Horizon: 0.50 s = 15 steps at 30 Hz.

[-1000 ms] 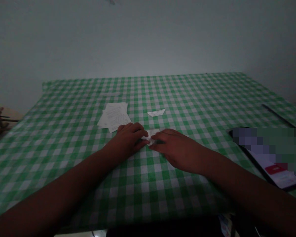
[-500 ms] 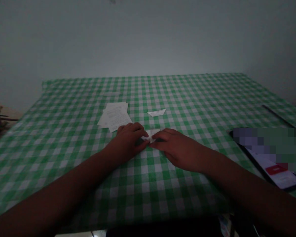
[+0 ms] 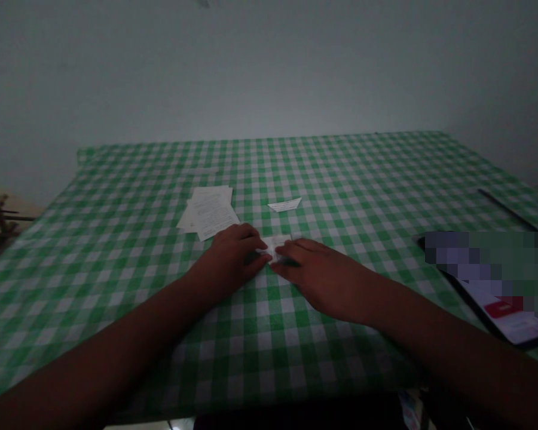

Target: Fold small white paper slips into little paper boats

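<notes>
A small folded piece of white paper lies on the checked cloth between my two hands, partly covered by fingers. My left hand pinches its left side with thumb and fingertips. On the right side, the thumb and fingers of my right hand close on the paper too. Just beyond them rests a flat, boat-shaped folded paper with printed lines. Several printed sheets overlap in a loose pile past my left hand.
A green and white checked tablecloth covers the table, which meets a plain wall. At the right lies a phone with a lit screen, partly blurred out. Behind it is a thin dark stick-like object.
My right hand has shifted slightly, its fingers lying flatter over the paper. The paper between the hands looks flatter. My left hand has barely moved.
</notes>
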Each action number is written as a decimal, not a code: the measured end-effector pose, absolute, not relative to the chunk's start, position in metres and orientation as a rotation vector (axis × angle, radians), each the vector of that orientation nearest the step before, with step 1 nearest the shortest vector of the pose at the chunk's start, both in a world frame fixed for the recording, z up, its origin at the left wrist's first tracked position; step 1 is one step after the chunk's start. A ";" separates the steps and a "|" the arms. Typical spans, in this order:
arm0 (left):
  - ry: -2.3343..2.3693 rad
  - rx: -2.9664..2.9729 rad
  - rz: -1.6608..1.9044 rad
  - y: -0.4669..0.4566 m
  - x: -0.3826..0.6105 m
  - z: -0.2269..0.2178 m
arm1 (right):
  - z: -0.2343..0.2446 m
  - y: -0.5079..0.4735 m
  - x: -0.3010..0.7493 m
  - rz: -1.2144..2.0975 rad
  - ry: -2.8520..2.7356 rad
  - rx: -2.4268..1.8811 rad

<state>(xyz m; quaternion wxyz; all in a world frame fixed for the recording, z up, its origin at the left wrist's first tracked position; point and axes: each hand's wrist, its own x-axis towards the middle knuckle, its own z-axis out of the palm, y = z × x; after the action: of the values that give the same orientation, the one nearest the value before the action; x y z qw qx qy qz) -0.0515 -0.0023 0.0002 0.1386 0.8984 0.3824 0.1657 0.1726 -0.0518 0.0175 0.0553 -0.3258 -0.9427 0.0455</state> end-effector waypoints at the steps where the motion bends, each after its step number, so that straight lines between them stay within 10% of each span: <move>1: 1.108 2.599 0.480 -0.003 -0.051 0.000 | 0.017 -0.052 0.173 0.140 -2.863 -0.983; 15: 1.070 2.648 0.469 -0.004 -0.054 -0.002 | 0.015 -0.048 0.175 0.210 -2.814 -0.979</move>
<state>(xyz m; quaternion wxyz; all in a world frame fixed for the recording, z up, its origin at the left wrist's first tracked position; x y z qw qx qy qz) -0.0536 -0.0037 -0.0015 0.1235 0.9079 0.3669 0.1607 0.1746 -0.0477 0.0153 0.0771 -0.3268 -0.9393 0.0701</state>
